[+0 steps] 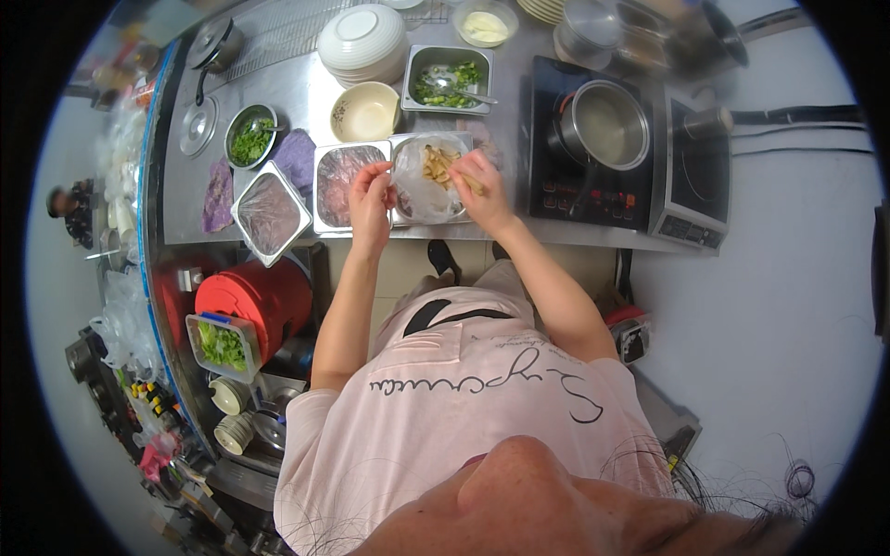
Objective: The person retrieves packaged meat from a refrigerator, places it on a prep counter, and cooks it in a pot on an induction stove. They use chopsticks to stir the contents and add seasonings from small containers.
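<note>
A clear plastic bag point(411, 154) lies spread over a steel pan point(464, 142), with pale brown slices point(436, 165) in it. My left hand point(370, 198) has its fingers curled at the bag's left edge and appears to pinch it. Above the slices, my right hand point(481, 189) holds a pale brown piece point(473, 182) between thumb and fingers. Just left of the bag is a film-covered steel pan point(341, 184) of pinkish food. Another film-covered pan point(271, 212) sits turned at an angle, its corner past the table edge.
An induction cooker point(546, 146) carries a steel pot point(610, 128) of cloudy liquid at right. Chopped greens fill a steel bowl point(250, 142) and a pan point(448, 80). Behind are a cream bowl point(363, 115) and stacked white bowls point(361, 42). A red bucket point(268, 299) stands below the table edge.
</note>
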A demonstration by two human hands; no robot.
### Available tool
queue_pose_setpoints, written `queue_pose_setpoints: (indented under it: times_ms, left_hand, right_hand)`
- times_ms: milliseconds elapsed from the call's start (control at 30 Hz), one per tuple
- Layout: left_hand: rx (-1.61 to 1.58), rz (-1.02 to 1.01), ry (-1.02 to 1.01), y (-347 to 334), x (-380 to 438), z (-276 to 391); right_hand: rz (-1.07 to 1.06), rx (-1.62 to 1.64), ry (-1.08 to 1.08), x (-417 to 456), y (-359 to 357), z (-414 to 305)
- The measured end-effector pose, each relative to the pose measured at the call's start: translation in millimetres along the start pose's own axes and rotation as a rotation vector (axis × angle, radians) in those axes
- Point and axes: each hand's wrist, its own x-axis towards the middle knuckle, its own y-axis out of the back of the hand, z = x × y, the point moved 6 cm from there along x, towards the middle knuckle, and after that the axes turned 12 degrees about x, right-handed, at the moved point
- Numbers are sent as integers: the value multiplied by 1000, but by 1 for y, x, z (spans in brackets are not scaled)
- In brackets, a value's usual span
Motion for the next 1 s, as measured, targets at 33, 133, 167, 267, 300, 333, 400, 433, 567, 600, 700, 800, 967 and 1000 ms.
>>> queue_pose_setpoints:
  times_ms: [33,133,167,267,300,333,400,433,567,600,700,800,967,1000]
  left_hand:
    - [-2,-2,3,-2,0,1]
    - [-21,2,18,-6,0,2]
    - [-29,5,24,-7,-1,2]
    - [-49,-18,7,-3,-1,3]
    - [-53,-11,1,-1,-2,4]
    - [-56,-4,-6,2,-3,6]
    - [-93,42,3,3,-7,12]
    - [-89,35,-5,4,-8,13]
    - [-74,31,-24,4,-14,22]
    - [-70,38,-25,4,-16,24]
    - [-57,19,-45,5,-18,25]
    - [-30,37,-51,5,-22,31]
    - [-13,38,-59,10,-20,30]
    - [-12,42,-64,11,-20,30]
  right_hand:
    - [6,5,-7,0,1,0]
    - [71,2,-66,-3,3,1]
    - [74,-17,-47,-4,3,-2]
    - [69,-39,-22,-8,-2,-10]
    - [59,-27,-32,-9,-4,-14]
    - [48,-14,-43,-10,-7,-15]
    - [16,-16,-27,-11,-14,-17]
    - [0,-17,-19,-12,-16,-18]
    - [-17,-95,-29,-16,-19,-23]
    - [-4,-100,-13,-19,-16,-26]
    - [-8,-71,33,-31,-13,-30]
    - [-96,-55,99,-35,-21,-33]
    - [-212,-84,65,-32,-34,-11]
    - [-192,-79,56,-30,-34,-9]
